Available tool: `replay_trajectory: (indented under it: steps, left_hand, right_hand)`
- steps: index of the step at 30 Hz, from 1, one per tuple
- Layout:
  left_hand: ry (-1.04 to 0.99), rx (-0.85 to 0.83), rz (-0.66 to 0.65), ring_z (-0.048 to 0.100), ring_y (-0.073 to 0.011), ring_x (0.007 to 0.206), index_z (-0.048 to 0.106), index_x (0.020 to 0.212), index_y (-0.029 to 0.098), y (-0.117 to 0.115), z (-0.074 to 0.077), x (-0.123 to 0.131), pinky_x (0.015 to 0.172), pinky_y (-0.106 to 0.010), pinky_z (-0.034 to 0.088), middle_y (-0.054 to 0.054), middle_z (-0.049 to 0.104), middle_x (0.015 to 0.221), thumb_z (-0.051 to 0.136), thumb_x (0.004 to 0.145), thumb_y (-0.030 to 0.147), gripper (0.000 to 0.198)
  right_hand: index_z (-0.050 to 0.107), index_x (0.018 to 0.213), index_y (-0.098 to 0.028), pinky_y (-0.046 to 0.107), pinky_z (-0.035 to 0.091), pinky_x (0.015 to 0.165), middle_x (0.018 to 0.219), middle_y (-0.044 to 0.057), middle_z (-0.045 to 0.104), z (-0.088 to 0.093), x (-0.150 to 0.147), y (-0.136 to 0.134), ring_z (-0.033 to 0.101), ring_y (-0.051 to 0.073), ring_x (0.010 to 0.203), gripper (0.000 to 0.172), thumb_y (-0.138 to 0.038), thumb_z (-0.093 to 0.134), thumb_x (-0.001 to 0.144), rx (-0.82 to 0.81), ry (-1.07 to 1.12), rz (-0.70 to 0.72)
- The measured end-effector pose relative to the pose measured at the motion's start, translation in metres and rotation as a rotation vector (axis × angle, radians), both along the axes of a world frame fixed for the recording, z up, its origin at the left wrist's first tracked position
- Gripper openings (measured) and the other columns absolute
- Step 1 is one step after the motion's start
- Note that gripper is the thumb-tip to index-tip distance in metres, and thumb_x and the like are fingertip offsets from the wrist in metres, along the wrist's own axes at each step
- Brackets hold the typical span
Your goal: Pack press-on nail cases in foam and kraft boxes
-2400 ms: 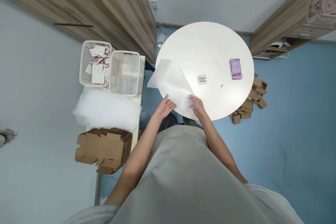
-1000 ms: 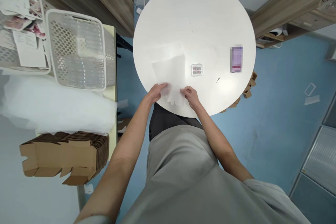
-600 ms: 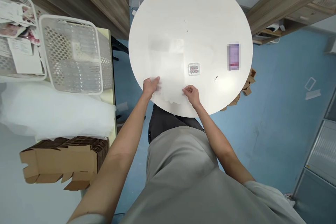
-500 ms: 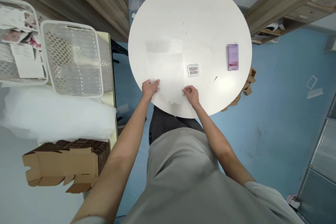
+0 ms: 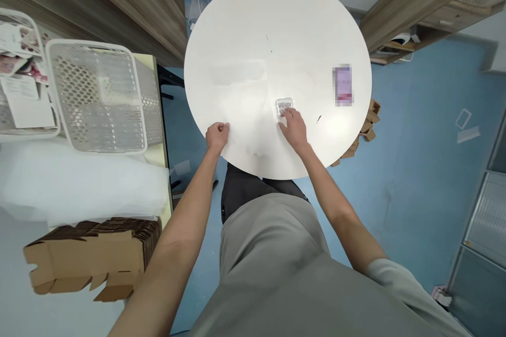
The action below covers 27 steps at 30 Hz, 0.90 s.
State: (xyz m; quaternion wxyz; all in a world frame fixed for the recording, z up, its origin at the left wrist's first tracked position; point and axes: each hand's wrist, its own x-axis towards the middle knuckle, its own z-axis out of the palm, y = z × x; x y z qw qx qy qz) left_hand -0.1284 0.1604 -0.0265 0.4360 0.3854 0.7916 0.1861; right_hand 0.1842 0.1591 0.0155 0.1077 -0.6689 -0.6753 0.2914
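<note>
A thin translucent white sheet (image 5: 245, 100) lies flat on the round white table (image 5: 316, 16), hard to tell from the tabletop. My left hand (image 5: 217, 137) is closed in a pinch at its left edge, near the table's front. A small clear plastic case (image 5: 283, 102) with rows of small pieces inside sits just right of the sheet. My right hand (image 5: 294, 129) reaches over the case's near side, fingertips at it and thumb apart. The fingers cover part of the case, and it still rests on the table.
A blurred purple item (image 5: 343, 85) lies on the table's right side. To the left stand a white perforated basket (image 5: 140, 100), another basket with packets (image 5: 29, 131), a roll of white wrapping (image 5: 79, 181) and flattened cardboard boxes (image 5: 90, 260). More cardboard (image 5: 369, 118) shows beyond the table's right edge.
My right hand has left the sheet's right edge and moved up and right to the clear case. My left hand has stayed near the sheet's left edge, its fingers more curled.
</note>
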Motion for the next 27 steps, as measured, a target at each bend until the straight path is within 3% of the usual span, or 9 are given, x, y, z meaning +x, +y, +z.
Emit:
replay_trajectory:
  steps: [2, 4, 9, 14, 19, 23, 27]
  left_hand:
    - [0.013, -0.006, -0.011, 0.055, -0.022, 0.077, 0.062, 0.077, 0.024, 0.002, 0.0, -0.001, 0.075, -0.032, 0.043, -0.002, 0.06, 0.073, 0.073, 0.094, 0.038, 0.024]
    - [-0.006, -0.025, -0.013, 0.053, -0.022, 0.077, 0.061, 0.077, 0.024, 0.003, 0.002, -0.001, 0.076, -0.033, 0.041, -0.002, 0.058, 0.074, 0.073, 0.096, 0.037, 0.026]
    - [-0.069, -0.058, -0.006, 0.047, -0.0189, 0.074, 0.055, 0.081, 0.024, 0.002, 0.002, 0.004, 0.074, -0.032, 0.037, 0.002, 0.049, 0.077, 0.078, 0.094, 0.032, 0.028]
    - [-0.106, -0.022, 0.005, 0.043, -0.0171, 0.072, 0.051, 0.078, 0.024, -0.003, 0.0, 0.006, 0.07, -0.031, 0.035, 0.003, 0.046, 0.075, 0.069, 0.097, 0.026, 0.026]
    - [-0.175, -0.002, 0.012, 0.046, -0.0168, 0.071, 0.06, 0.084, 0.023, -0.007, -0.002, 0.001, 0.07, -0.031, 0.037, 0.002, 0.051, 0.075, 0.067, 0.097, 0.027, 0.015]
    - [-0.2, 0.008, 0.042, 0.046, -0.017, 0.07, 0.064, 0.09, 0.024, -0.008, -0.005, 0.0, 0.069, -0.03, 0.04, 0.002, 0.051, 0.074, 0.069, 0.094, 0.026, 0.007]
    - [-0.197, 0.005, 0.04, 0.047, -0.0167, 0.07, 0.065, 0.09, 0.023, -0.009, -0.006, -0.001, 0.069, -0.03, 0.041, 0.002, 0.052, 0.074, 0.068, 0.095, 0.026, 0.006]
  right_hand:
    - [0.068, 0.129, -0.02, 0.064, 0.048, 0.121, 0.171, 0.02, 0.05, -0.005, 0.013, 0.027, 0.043, 0.042, 0.157, 0.026, -0.028, 0.062, 0.106, -0.011, -0.067, 0.098]
    - [0.064, 0.136, -0.02, 0.068, 0.047, 0.121, 0.173, 0.021, 0.047, -0.012, 0.022, 0.051, 0.039, 0.043, 0.159, 0.031, -0.027, 0.06, 0.106, -0.057, -0.099, 0.156]
    - [0.059, 0.137, -0.014, 0.067, 0.05, 0.116, 0.152, 0.027, 0.062, -0.025, 0.031, 0.072, 0.049, 0.044, 0.146, 0.034, -0.021, 0.06, 0.104, -0.085, -0.101, 0.267]
    - [0.057, 0.145, -0.014, 0.065, 0.048, 0.117, 0.155, 0.027, 0.06, -0.021, 0.038, 0.05, 0.049, 0.045, 0.145, 0.042, -0.027, 0.06, 0.106, -0.034, -0.112, 0.254]
    - [0.055, 0.152, -0.015, 0.063, 0.046, 0.122, 0.159, 0.025, 0.058, 0.001, 0.028, 0.014, 0.051, 0.044, 0.146, 0.051, -0.03, 0.066, 0.104, -0.03, -0.103, 0.193]
    - [0.054, 0.156, -0.019, 0.063, 0.041, 0.128, 0.171, 0.021, 0.051, 0.015, -0.001, -0.009, 0.043, 0.042, 0.159, 0.055, -0.027, 0.068, 0.104, -0.052, -0.039, 0.368]
    - [0.057, 0.154, -0.019, 0.063, 0.042, 0.127, 0.172, 0.02, 0.051, 0.014, -0.028, -0.018, 0.044, 0.042, 0.161, 0.052, -0.025, 0.071, 0.104, -0.112, -0.022, 0.511]
